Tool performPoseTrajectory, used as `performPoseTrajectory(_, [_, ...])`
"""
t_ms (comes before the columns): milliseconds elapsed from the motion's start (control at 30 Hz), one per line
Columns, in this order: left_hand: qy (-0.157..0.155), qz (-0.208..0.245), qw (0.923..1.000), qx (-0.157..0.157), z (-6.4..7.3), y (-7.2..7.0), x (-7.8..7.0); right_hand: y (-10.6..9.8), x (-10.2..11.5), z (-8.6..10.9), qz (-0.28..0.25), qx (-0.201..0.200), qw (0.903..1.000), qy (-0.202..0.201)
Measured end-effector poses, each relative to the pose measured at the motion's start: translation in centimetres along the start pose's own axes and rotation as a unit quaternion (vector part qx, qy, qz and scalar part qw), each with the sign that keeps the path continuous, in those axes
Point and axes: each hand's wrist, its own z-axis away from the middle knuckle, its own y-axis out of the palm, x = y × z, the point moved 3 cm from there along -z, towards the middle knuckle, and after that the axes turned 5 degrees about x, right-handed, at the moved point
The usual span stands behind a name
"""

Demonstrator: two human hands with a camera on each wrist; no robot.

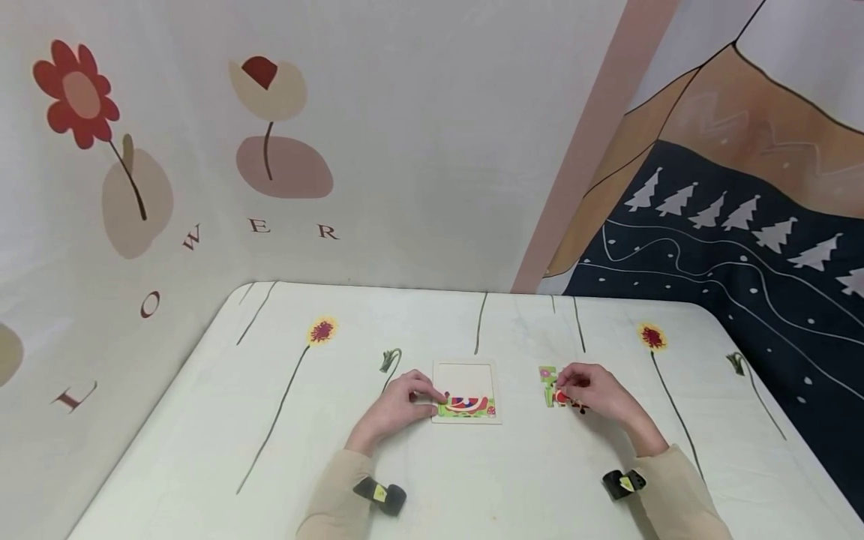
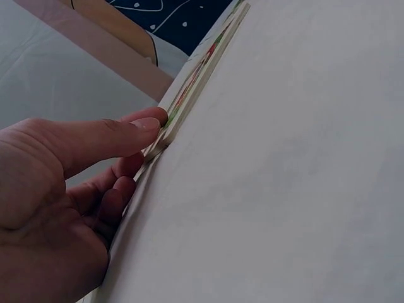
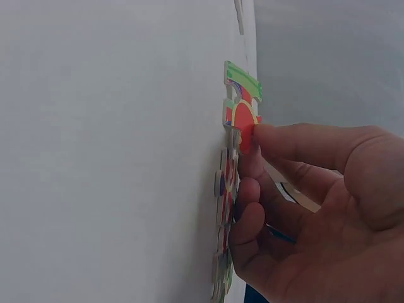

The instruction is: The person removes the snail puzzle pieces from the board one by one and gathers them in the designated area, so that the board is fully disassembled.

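Note:
A square puzzle tray with a pale frame lies on the table, its lower part filled with red, green and blue printed pieces. My left hand holds the tray at its left edge, with thumb and index finger at the lower left corner. In the left wrist view the other fingers of that hand curl beside the tray's edge. To the right of the tray, my right hand pinches a red puzzle piece with a yellow curve. More loose pieces lie under and beside its fingers, partly hidden.
A white cloth with printed flowers covers the table. Behind it hangs a pale printed backdrop, with a dark tree-patterned part at the right. Each sleeve carries a black wrist camera.

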Motion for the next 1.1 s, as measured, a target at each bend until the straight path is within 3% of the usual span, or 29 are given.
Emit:
performPoseTrajectory(233, [-0.002,0.004,1.0,0.001,-0.01,0.01,0.04,-0.02,0.03,-0.06,0.002,-0.005,0.9998,0.02])
performPoseTrajectory(1100, [-0.002,0.004,1.0,0.0,0.09,0.11,-0.1,0.1,0.29,-0.19,0.028,-0.017,0.9989,0.035])
